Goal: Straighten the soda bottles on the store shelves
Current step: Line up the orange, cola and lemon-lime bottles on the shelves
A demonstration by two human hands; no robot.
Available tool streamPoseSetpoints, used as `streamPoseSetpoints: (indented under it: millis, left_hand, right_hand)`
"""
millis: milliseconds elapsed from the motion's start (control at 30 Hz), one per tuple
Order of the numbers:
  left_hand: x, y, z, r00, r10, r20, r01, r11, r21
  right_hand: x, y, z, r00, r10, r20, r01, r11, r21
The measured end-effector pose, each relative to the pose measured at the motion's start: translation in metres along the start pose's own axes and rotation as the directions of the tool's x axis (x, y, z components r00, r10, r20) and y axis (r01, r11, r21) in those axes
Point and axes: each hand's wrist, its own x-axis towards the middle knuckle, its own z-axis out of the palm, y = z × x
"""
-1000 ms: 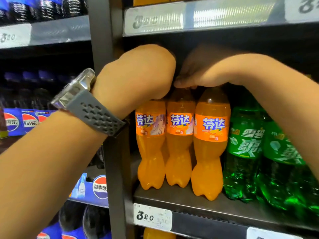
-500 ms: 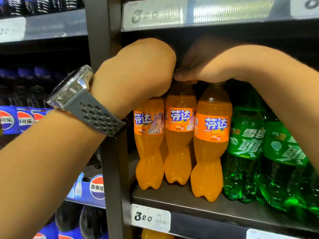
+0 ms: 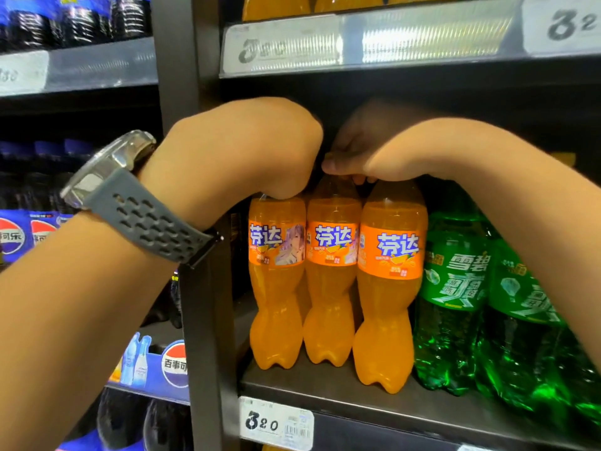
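While three orange bottles stand in a touching row on the shelf (image 3: 325, 398), the left hand (image 3: 253, 148) is curled in a fist over the top of the left bottle (image 3: 276, 288), hiding its cap. The right hand (image 3: 364, 144) curls over the top of the middle bottle (image 3: 330, 288), its thumb (image 3: 335, 164) pressed to the cap's left side. The two hands nearly meet and fill the low gap under the upper shelf (image 3: 357, 47). The left bottle stands just beside the post (image 3: 208, 320), with only a narrow dark slot between them. The right bottle (image 3: 387, 304) stands forward of the other two, nearest the front edge, and touches the green bottles (image 3: 452, 304). A strip of bare shelf runs before the left and middle bottles.
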Motion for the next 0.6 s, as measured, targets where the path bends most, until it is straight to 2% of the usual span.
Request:
streamPoseSetpoints:
  millis: [300, 467, 600]
  left_hand:
    - [0.000, 0.008, -0.006, 0.998, 0.064, -0.014, -0.066, 0.983, -0.171]
    - [0.012, 0.025, -0.010, 0.993, 0.105, 0.050, -0.095, 0.980, -0.175]
    - [0.013, 0.031, -0.007, 0.998, 0.063, 0.008, -0.060, 0.980, -0.188]
  right_hand:
    - [-0.005, 0.007, -0.010, 0.998, -0.011, 0.069, 0.011, 1.000, -0.001]
    - [-0.022, 0.015, -0.035, 0.983, 0.065, 0.171, -0.041, 0.989, -0.141]
    - [-0.033, 0.018, -0.029, 0.981, 0.085, 0.176, -0.049, 0.978, -0.202]
